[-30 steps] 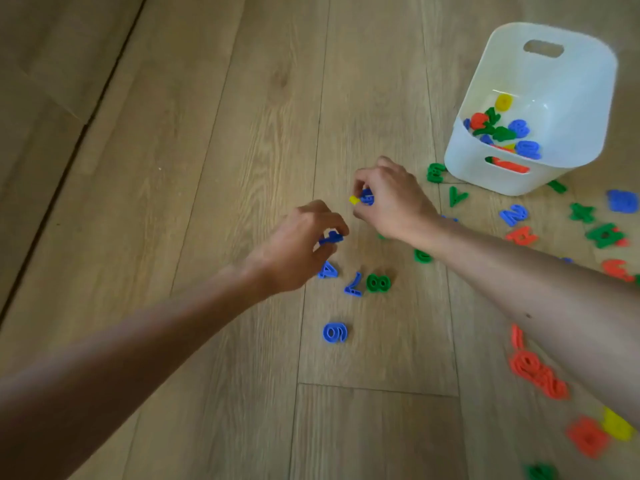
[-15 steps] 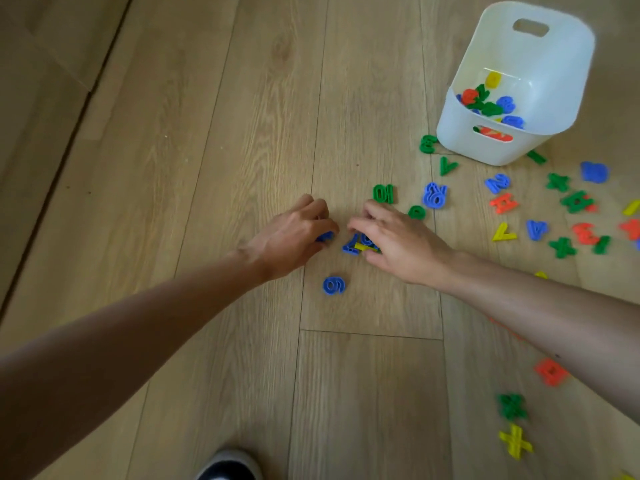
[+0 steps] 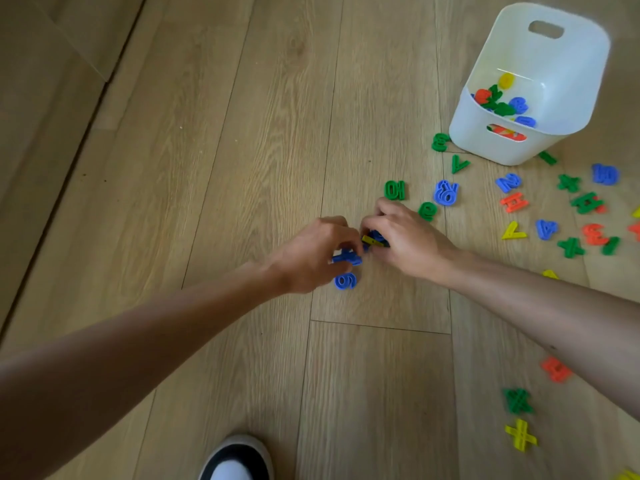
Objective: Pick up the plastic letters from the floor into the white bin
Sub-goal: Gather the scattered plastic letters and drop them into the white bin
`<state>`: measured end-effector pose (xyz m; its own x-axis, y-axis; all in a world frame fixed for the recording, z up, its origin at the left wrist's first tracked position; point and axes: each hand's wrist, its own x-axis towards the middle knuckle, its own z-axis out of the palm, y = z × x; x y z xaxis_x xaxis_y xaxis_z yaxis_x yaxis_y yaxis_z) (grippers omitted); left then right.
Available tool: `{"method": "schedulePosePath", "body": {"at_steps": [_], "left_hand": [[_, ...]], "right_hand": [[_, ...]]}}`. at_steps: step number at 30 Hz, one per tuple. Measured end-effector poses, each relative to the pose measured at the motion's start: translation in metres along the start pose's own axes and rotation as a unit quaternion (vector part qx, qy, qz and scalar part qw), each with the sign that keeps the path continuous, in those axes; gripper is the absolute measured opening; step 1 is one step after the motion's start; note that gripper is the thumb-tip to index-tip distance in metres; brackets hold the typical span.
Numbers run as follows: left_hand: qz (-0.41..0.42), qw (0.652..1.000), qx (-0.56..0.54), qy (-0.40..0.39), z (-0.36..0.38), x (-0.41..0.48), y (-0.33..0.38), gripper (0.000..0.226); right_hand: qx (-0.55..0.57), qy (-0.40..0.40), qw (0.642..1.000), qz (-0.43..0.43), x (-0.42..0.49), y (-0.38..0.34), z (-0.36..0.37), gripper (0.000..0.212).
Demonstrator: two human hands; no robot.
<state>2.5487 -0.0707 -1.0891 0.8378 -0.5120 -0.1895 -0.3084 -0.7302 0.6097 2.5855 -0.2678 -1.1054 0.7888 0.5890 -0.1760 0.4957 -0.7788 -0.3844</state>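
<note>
Person bent over the pale wood-plank floor (image 3: 242, 168), both arms out, hands almost touching at mid-floor.

Left hand (image 3: 311, 254): fingers curled, pinching a small bundle of blue plastic pieces (image 3: 346, 257); shapes too blurred to read.

Right hand (image 3: 405, 240): fingers curled round a yellow plastic piece (image 3: 370, 240) with blue ones tucked behind it; count cannot be told.

Loose on the floor: a blue plastic digit, 6 or 9 (image 3: 345, 280), lies flat just below the left hand's fingers, nearer that hand than the right. A green plastic "10" (image 3: 394, 190) and a green rounded piece (image 3: 427, 211) lie just beyond the right hand. Many more red, green, blue and yellow pieces are scattered to the right.

White plastic bin with handle slots (image 3: 485, 147): open top, shallow layer of coloured pieces inside. From the hands it lies forward and to the right, well apart. The right hand is on the bin side; the left would have to reach across.

Judgement: gathering step, both hands loaded, task well short of done. The blue digit suits the left hand; the drop-off suits the right first.
</note>
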Motion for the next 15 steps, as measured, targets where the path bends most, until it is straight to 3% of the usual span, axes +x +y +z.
{"method": "schedulePosePath", "body": {"at_steps": [6,8,12,15], "left_hand": [[0.001,1.0,0.013,-0.006,0.011,-0.004,0.006,0.023],[0.018,0.999,0.049,0.011,0.012,-0.007,0.005,0.037],[0.04,0.975,0.216,-0.033,0.026,-0.011,0.001,0.085],[0.057,0.961,0.267,-0.038,0.038,-0.01,-0.002,0.088]], "right_hand": [[0.031,0.015,0.999,0.022,-0.001,0.006,-0.002,0.026],[0.041,0.02,0.998,0.033,-0.003,0.007,-0.005,0.023],[0.056,0.025,0.997,0.051,-0.01,0.01,-0.01,0.02],[0.071,0.041,0.994,0.066,-0.018,0.013,-0.01,0.019]]}}
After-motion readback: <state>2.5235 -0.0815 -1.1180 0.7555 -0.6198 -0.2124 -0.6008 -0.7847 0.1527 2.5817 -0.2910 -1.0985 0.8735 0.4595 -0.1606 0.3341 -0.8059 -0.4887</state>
